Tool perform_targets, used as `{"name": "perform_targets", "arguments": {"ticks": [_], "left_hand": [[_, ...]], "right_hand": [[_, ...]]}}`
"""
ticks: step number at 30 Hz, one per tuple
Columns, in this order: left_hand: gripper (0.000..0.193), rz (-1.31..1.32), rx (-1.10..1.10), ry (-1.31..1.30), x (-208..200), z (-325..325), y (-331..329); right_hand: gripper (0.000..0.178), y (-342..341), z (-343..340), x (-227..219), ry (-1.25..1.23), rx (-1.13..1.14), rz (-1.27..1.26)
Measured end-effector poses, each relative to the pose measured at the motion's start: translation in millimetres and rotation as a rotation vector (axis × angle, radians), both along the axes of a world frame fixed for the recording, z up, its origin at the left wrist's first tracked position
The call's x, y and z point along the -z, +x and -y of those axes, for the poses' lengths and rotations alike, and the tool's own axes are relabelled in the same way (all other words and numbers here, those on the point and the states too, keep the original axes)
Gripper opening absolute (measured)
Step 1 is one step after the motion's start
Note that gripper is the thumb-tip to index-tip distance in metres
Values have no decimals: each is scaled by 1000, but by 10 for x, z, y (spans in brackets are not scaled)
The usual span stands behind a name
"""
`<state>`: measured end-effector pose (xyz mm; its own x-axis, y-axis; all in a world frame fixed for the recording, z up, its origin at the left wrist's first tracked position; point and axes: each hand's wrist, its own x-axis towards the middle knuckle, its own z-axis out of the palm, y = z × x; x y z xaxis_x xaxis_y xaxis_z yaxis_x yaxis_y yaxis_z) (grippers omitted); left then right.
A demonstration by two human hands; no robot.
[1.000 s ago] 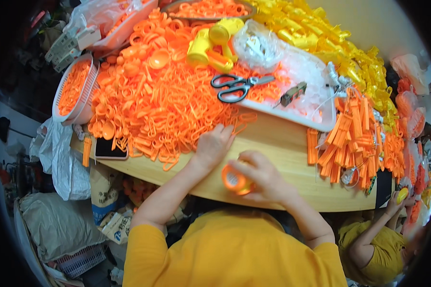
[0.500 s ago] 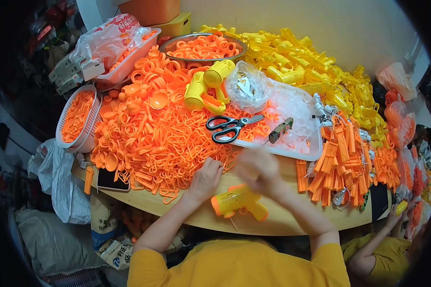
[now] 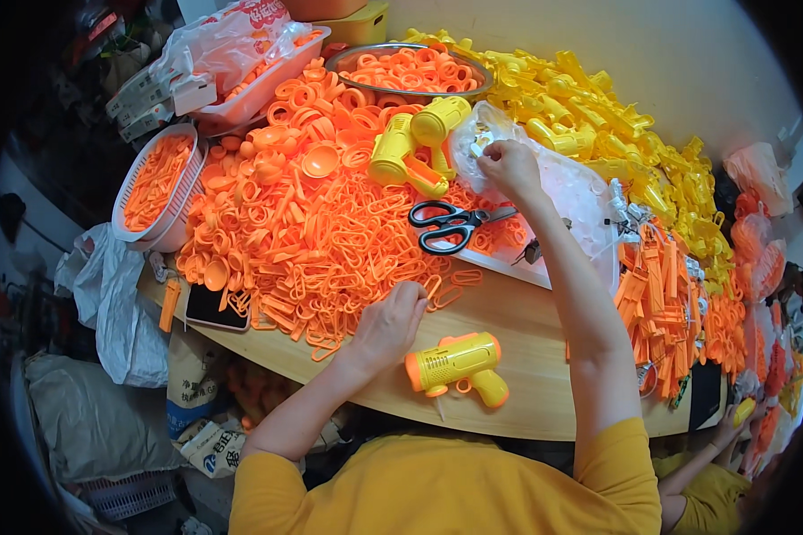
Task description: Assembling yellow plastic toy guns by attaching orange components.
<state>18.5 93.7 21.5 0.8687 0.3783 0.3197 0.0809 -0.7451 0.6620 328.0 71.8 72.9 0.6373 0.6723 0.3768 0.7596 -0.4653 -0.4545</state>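
A yellow-and-orange toy gun [image 3: 458, 365] lies at six o'clock on the wooden table [image 3: 526, 330]. Just beside it at nine o'clock, the left hand [image 3: 390, 323] rests curled, fingers together, on orange loops [image 3: 330, 241]. At one o'clock, the right hand [image 3: 507, 167] pinches inside a clear bag [image 3: 562, 183], beyond the scissors [image 3: 451, 223].

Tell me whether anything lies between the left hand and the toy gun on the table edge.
Nothing visible: the left hand rests beside the orange-and-yellow toy gun, with only bare wooden tabletop between them.
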Motion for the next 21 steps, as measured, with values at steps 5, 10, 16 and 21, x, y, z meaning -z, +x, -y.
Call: {"name": "perform_targets", "arguments": {"ticks": [5,10,16,21], "left_hand": [[13,112,-37,31,-83,-129,-83],[13,154,-54,-2,-160,-255,-115],[26,312,-167,83,-198,-347,-107],[19,377,-169,-401,-258,-294,-108]], "right_hand": [[21,-6,33,68,145,-48,71],[13,-26,42,118,473,-26,172],[14,-264,163,-37,837,-64,-416],[14,-721,522,-169,902,-166,-785]]}}
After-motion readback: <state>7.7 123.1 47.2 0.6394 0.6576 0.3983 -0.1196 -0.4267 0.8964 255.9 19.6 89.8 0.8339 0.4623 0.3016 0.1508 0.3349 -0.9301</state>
